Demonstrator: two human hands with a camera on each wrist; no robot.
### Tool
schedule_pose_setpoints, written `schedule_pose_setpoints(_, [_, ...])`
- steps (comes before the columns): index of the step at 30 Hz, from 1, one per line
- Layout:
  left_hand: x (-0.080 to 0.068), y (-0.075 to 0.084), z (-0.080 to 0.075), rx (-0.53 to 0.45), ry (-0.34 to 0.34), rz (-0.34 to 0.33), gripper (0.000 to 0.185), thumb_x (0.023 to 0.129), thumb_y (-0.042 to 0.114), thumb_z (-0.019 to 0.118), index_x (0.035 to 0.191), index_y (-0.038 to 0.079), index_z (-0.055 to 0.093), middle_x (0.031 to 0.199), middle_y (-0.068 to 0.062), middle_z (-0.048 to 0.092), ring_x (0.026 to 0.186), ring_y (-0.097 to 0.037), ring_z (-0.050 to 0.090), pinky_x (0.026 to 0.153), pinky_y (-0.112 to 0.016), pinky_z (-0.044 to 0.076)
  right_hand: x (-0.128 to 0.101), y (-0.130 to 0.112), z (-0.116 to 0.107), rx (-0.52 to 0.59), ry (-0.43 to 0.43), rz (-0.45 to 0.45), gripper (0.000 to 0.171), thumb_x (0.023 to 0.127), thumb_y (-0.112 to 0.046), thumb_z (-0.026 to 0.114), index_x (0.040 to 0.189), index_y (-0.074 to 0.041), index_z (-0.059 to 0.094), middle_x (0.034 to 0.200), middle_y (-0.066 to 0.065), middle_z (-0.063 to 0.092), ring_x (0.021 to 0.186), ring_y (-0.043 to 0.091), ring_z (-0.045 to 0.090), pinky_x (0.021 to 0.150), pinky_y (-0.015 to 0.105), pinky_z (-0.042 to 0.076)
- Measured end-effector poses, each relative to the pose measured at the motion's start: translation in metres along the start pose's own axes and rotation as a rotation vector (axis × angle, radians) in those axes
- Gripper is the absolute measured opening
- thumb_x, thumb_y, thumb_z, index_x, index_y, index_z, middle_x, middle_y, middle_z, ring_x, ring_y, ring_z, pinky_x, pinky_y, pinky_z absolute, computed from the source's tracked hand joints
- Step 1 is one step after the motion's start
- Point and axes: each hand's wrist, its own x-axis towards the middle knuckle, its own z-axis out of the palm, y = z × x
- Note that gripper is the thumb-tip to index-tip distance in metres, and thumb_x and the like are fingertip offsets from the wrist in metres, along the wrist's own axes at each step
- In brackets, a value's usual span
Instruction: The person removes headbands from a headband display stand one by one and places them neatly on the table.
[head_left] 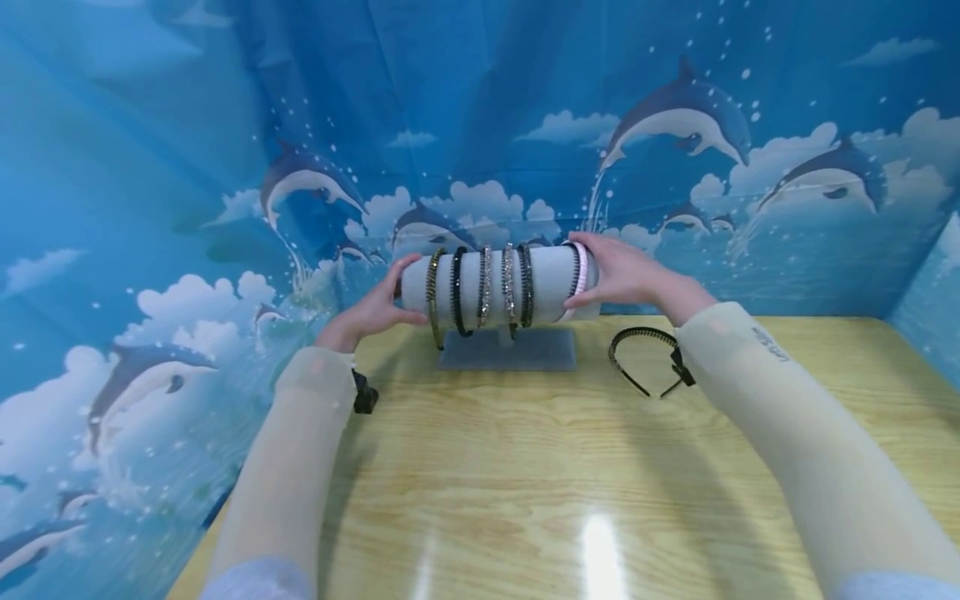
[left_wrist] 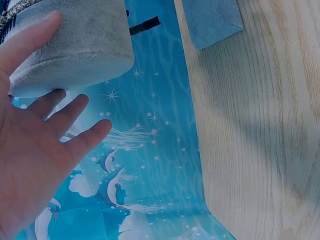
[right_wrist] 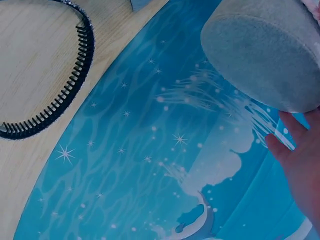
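A: Entry. Where is the stand?

B: The grey padded roll (head_left: pixel 495 283) sits crosswise on its grey base (head_left: pixel 507 350), near the far edge of the wooden table (head_left: pixel 525 467), close to the dolphin backdrop (head_left: pixel 150 167). Several headbands (head_left: pixel 483 286) ring it, and a pink one (head_left: pixel 581 279) sits at its right end.

A: Hands?

B: Left hand (head_left: pixel 371 312) at the roll's left end, fingers straight, thumb lying on the roll. Right hand (head_left: pixel 626 275) cups the right end, fingers laid over the pink band. Well apart, the roll between them.

A: Room to move?

B: Broad bare wood on the near side. A loose black toothed headband (head_left: pixel 647 358) lies right of the base, just beside the right sleeve. The backdrop closes in on the left and behind.
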Motion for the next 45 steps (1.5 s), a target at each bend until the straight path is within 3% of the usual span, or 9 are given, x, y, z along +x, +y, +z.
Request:
schedule_pose_setpoints(6, [0.001, 0.000, -0.001, 0.007, -0.007, 0.006, 0.096, 0.088, 0.000, 0.070, 0.156, 0.025, 0.006, 0.148, -0.018, 0.026, 0.127, -0.037, 0.036, 0.095, -0.052, 0.040, -0.001, 0.003, 0.006, 0.041, 0.030, -0.008, 0.114, 0.070, -0.050, 0.085, 0.154, -0.008, 0.021, 0.151, 0.018, 0.031, 0.135, 0.039, 0.031, 0.103, 0.059, 0.032])
schedule_pose_setpoints(13, [-0.001, 0.002, 0.000, 0.005, -0.010, -0.007, 0.095, 0.089, 0.001, 0.070, 0.156, 0.024, 0.007, 0.148, -0.018, 0.026, 0.128, -0.037, 0.036, 0.094, -0.052, 0.041, -0.001, 0.002, 0.013, 0.031, 0.050, 0.001, 0.128, 0.061, -0.053, 0.088, 0.155, -0.008, 0.014, 0.157, 0.018, 0.019, 0.141, 0.039, 0.020, 0.106, 0.061, 0.025])
schedule_pose_setpoints(20, [-0.003, 0.003, -0.001, 0.031, 0.008, -0.019, 0.095, 0.089, 0.002, 0.070, 0.156, 0.025, 0.007, 0.148, -0.017, 0.027, 0.129, -0.036, 0.035, 0.096, -0.053, 0.039, 0.003, 0.001, 0.014, -0.011, 0.074, -0.033, 0.124, 0.060, -0.055, 0.088, 0.153, -0.008, 0.022, 0.149, 0.019, 0.032, 0.135, 0.039, 0.031, 0.106, 0.060, 0.026])
schedule_pose_setpoints(25, [-0.003, 0.003, -0.001, 0.025, 0.006, 0.001, 0.094, 0.089, 0.001, 0.069, 0.156, 0.023, 0.007, 0.148, -0.017, 0.027, 0.130, -0.036, 0.035, 0.097, -0.053, 0.038, 0.003, 0.003, 0.014, -0.015, 0.092, -0.050, 0.120, 0.061, -0.057, 0.087, 0.152, -0.009, 0.025, 0.149, 0.017, 0.034, 0.136, 0.038, 0.031, 0.105, 0.060, 0.028])
schedule_pose_setpoints(38, [-0.003, 0.003, 0.002, -0.008, -0.004, -0.018, 0.095, 0.088, 0.001, 0.070, 0.155, 0.028, 0.008, 0.149, -0.014, 0.026, 0.130, -0.034, 0.035, 0.098, -0.052, 0.038, -0.011, 0.013, 0.010, 0.124, 0.044, -0.008, 0.113, 0.069, -0.045, 0.087, 0.154, -0.013, 0.019, 0.150, 0.021, 0.028, 0.131, 0.042, 0.034, 0.095, 0.063, 0.037])
schedule_pose_setpoints(45, [-0.003, 0.003, 0.002, 0.003, -0.001, -0.020, 0.096, 0.088, 0.002, 0.071, 0.155, 0.032, 0.009, 0.150, -0.014, 0.025, 0.130, -0.033, 0.035, 0.098, -0.052, 0.038, -0.018, 0.020, 0.006, 0.174, 0.027, 0.018, 0.115, 0.071, -0.043, 0.087, 0.156, -0.015, 0.014, 0.149, 0.023, 0.028, 0.130, 0.045, 0.033, 0.095, 0.065, 0.035])
